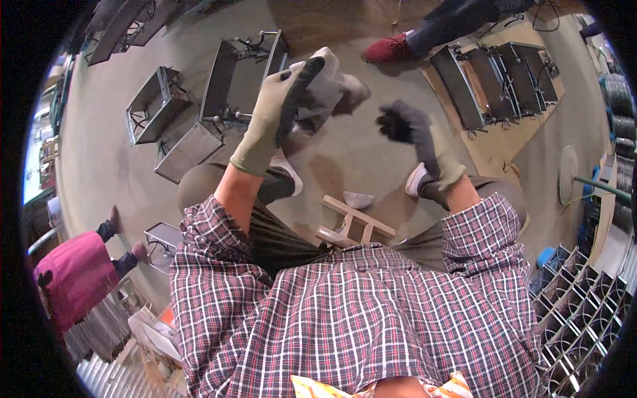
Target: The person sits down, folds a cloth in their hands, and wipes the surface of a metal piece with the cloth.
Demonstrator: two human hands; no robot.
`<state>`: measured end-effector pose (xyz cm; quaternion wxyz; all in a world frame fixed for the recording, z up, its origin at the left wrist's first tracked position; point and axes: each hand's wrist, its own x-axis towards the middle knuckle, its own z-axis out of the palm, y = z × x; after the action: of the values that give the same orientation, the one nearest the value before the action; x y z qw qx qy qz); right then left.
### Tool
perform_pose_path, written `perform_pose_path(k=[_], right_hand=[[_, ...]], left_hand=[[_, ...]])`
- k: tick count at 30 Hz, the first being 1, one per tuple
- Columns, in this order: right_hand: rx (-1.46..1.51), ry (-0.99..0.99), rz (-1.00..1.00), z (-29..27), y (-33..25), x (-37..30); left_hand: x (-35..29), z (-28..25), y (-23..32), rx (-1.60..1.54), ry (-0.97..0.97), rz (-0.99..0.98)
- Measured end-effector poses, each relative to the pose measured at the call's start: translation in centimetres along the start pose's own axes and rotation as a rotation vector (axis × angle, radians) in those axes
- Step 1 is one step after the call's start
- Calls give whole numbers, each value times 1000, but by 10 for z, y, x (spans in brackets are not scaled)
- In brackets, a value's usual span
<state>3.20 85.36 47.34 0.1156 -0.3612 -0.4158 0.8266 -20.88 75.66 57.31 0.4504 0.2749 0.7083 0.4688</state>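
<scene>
My left hand (273,109), in a pale glove with dark grey on the palm side, is closed on a crumpled greyish-white cloth (325,86). The cloth hangs over the floor in front of me, close to a dark rectangular metal frame (229,73). My right hand (418,136) wears a matching glove and hovers over the floor, apart from the cloth. Its dark fingers are loosely bent and slightly blurred, with nothing visible in them. Below, between my legs, is a small wooden frame (358,222) with a pale rounded piece (358,199) beside it.
More metal frames (156,109) stand at left; others (494,86) sit on cardboard (511,142) at right. Someone's red shoe (387,49) is at the far side. A person in pink (76,278) is at lower left. Stacked metal parts (584,318) fill the lower right.
</scene>
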Motion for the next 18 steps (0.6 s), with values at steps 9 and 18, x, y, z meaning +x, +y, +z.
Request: perform_pose_path(k=[9,18], right_hand=[[893,-360,-87,-7,-24,10],[765,108,-443,-51,-44,14]], left_hand=[[-22,59,6,5,-194,28],[-30,64,-24,53,-320,97]])
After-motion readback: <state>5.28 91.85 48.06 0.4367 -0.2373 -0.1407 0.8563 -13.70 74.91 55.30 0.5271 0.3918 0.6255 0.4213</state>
